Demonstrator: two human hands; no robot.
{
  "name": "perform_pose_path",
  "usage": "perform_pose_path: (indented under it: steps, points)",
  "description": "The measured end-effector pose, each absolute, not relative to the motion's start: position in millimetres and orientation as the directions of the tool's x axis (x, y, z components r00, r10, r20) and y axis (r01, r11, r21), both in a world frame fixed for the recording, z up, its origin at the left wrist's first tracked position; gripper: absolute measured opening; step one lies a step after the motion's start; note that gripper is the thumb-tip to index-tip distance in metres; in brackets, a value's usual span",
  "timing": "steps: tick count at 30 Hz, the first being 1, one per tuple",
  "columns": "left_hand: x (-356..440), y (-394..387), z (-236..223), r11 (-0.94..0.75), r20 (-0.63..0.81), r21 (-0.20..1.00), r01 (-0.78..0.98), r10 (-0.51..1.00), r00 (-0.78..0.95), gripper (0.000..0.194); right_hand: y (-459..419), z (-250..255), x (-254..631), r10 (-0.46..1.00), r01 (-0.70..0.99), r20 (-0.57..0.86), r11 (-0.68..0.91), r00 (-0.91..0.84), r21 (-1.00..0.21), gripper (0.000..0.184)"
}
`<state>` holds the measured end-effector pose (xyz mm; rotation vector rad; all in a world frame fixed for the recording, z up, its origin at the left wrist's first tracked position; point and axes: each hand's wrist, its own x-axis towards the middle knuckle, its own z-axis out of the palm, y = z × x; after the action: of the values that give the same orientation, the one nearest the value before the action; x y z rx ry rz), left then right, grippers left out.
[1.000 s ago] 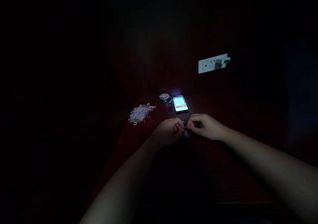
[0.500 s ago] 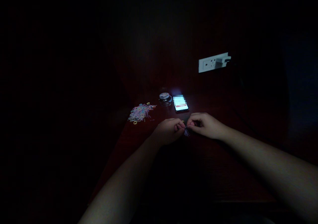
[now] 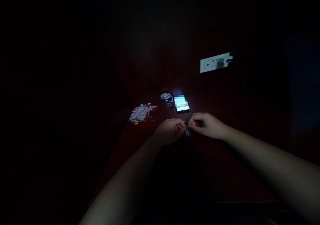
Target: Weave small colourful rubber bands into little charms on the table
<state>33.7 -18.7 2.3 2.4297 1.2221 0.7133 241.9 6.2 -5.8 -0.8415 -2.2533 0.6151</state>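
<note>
My left hand (image 3: 170, 131) and my right hand (image 3: 207, 125) meet low over the dark red table, fingertips pinched and a small gap apart. A thin pale rubber band (image 3: 188, 127) stretches between the two pinches. Just under the fingertips is a small bunch of purple rubber bands (image 3: 188, 133); the dim light hides whether it hangs or lies on the table. Behind the hands, a yellow band (image 3: 184, 122) shows in part. Off to the left is a loose pile of colourful rubber bands (image 3: 142, 113).
Beyond my hands lies a lit phone (image 3: 183, 108), its screen partly blurred out. Next to it stands a small clear lidded jar (image 3: 166, 100). On the wall is a white socket plate (image 3: 210, 64) with a plug in it. The table (image 3: 130, 135) ends at the left; surroundings are dark.
My right hand has shifted very slightly away from the left, and the strand between the fingertips shows a little more. The pile, jar and phone have stayed put.
</note>
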Motion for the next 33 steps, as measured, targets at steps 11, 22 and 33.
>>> perform_pose_path:
  steps: [11, 22, 33]
  points:
    - [32.9, -18.0, 2.0, -0.597, 0.293, 0.483, 0.641, 0.8, 0.524, 0.013, 6.5, -6.7, 242.7, 0.678, 0.366, 0.425, 0.705, -0.6, -0.608, 0.014]
    - [34.5, -20.6, 7.2, -0.599, 0.34, 0.445, 0.666, 0.801, 0.493, 0.01, 7.1, -8.0, 242.5, 0.698, 0.382, 0.404, 0.684, -0.591, -0.621, 0.013]
    - [31.8, -18.4, 5.1, -0.606, 0.348, 0.399, 0.688, 0.794, 0.498, 0.012, 8.5, -4.0, 246.5, 0.728, 0.531, 0.384, 0.681, -0.568, -0.505, 0.01]
